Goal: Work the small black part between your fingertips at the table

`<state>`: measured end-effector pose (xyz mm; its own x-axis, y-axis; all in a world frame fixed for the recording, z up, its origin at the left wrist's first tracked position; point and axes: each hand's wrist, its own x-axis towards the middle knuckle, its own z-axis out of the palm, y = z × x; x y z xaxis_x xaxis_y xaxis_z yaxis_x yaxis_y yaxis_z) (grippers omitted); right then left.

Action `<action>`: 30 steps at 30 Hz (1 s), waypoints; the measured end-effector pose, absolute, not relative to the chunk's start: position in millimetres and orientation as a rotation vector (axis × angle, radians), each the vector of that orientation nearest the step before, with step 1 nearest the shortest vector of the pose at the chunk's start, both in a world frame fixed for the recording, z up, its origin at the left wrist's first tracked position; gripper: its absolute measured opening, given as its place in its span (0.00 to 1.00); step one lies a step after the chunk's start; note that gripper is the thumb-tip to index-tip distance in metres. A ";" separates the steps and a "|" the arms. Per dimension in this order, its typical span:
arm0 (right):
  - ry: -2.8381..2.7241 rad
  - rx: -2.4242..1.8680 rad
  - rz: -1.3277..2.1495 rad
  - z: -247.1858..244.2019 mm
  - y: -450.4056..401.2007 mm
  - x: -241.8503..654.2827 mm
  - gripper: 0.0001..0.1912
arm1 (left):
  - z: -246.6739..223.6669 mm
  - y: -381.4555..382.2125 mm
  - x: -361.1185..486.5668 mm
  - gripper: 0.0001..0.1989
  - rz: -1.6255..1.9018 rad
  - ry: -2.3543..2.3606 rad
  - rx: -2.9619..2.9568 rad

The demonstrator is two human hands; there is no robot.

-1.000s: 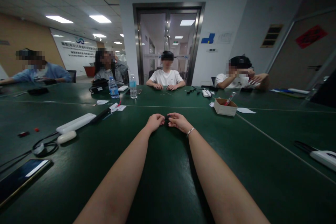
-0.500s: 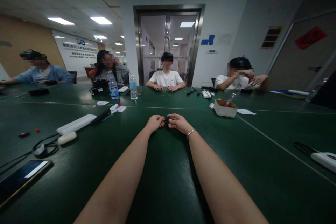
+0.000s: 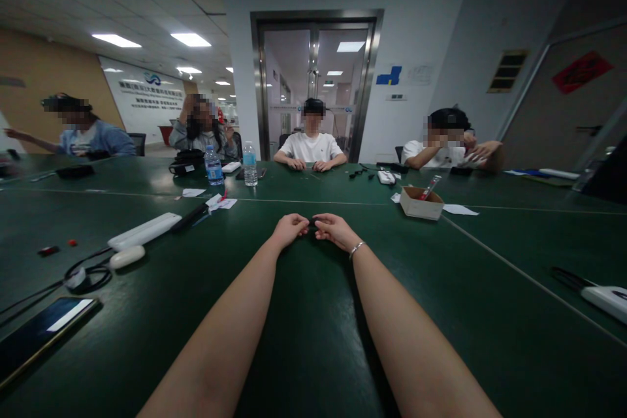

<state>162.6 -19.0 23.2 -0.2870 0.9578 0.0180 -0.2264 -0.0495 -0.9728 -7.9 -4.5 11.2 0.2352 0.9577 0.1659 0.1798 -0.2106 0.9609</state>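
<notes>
Both my arms reach forward over the dark green table. Between my fingertips sits a small black object, too small and dark to name. My left hand is closed in a pinch at its left end. On its other end, my right hand pinches with thumb and fingers; a silver bracelet circles that wrist. The two hands are close together, resting low at the table surface. Most of the black object is hidden by my fingers.
A small open box stands to the right beyond my hands. Leftward lie a white power strip, a white oval case, coiled cable and a phone. Two water bottles stand farther back. Several people sit across the table.
My hands stay nearly in place, still at the black object, less of which shows now. At the far left, a person's arm has lifted; the person beside has raised a hand toward the head.
</notes>
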 end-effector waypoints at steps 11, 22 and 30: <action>-1.198 -0.979 1.526 25.3 -18.8 160.7 0.03 | 13.0 -6.5 -7.5 0.11 1.169 0.987 1.608; -1.180 -0.968 1.528 24.9 -18.5 160.1 0.02 | 17.3 -10.8 -5.3 0.12 1.201 1.051 1.613; -1.186 -0.955 1.555 24.2 -17.6 161.2 0.02 | 16.5 -8.9 -5.7 0.11 1.214 1.118 1.599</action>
<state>161.2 -17.6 24.2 -0.2673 0.9626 -0.0439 -0.2120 -0.1032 -0.9718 -5.7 -8.9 16.5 0.1410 0.9584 0.2481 0.1689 -0.2703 0.9479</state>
